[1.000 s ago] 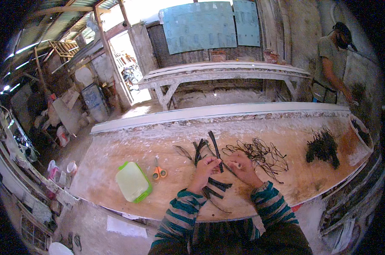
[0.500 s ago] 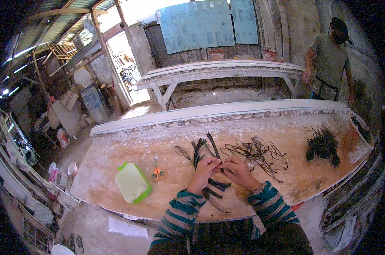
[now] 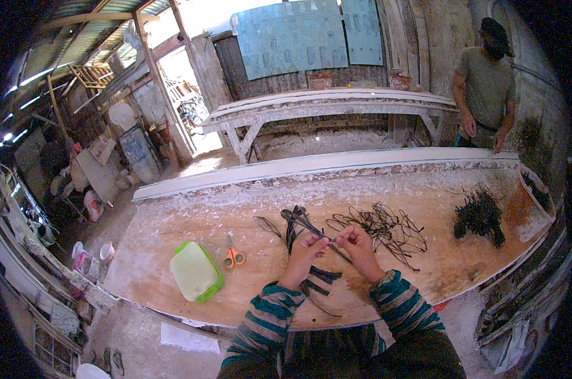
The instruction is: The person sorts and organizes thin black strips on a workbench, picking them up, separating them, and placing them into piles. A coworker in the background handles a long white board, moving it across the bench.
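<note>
Scissors [image 3: 234, 258] on table [image 3: 453, 268], between container [image 3: 195, 270] and strips [image 3: 324, 274].

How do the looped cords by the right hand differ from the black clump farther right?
The looped cords spread loosely, with wood showing between them; the clump is bunched into a dense mass. The looped cords lie near the right hand; the clump lies farther off, near the container. Both are dark and rest on the table.

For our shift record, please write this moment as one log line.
left hand: holds black strip | right hand: close beside left, grip unclear | table: scissors, green-rimmed box, cord tangle | beyond: person standing
</note>
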Motion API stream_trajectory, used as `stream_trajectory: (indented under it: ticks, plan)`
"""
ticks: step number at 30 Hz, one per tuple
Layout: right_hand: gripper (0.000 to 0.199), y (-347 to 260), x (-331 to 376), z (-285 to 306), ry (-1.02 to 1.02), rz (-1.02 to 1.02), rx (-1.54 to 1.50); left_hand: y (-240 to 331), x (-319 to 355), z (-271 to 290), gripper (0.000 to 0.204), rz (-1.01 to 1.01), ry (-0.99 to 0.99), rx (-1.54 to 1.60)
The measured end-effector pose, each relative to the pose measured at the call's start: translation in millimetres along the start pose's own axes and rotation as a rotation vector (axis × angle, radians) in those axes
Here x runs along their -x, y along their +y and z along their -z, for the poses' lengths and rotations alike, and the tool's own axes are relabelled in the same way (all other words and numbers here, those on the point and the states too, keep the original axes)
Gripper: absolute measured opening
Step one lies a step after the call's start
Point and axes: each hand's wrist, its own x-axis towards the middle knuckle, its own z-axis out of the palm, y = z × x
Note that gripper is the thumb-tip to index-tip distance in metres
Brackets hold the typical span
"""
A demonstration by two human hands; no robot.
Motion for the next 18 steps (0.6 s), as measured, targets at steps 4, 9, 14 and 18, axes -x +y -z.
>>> stream_trajectory:
  ticks: [4, 9, 14, 18]
  plan:
    - [0.009, -1.6, -1.6, 0.4, -0.006, -0.060, -0.078, -3.9, -0.7, -0.3, 0.015, -0.023, 0.005, -0.008]
    - [0.014, 7.4, -3.0, 0.8, 0.010, 0.106, 0.103, -12.4, -5.1, 4.2, 0.016, -0.082, 0.000, 0.041]
    - [0.013, -0.8, -0.3, 1.3, -0.033, 0.279, 0.418, -4.8, -4.4, 2.5, 0.013, -0.078, 0.067, 0.118]
    - [0.011, 1.6, 0.6, 1.0, -0.033, 0.141, 0.357, -4.8, -3.4, 1.8, 0.013, -0.115, 0.032, 0.088]
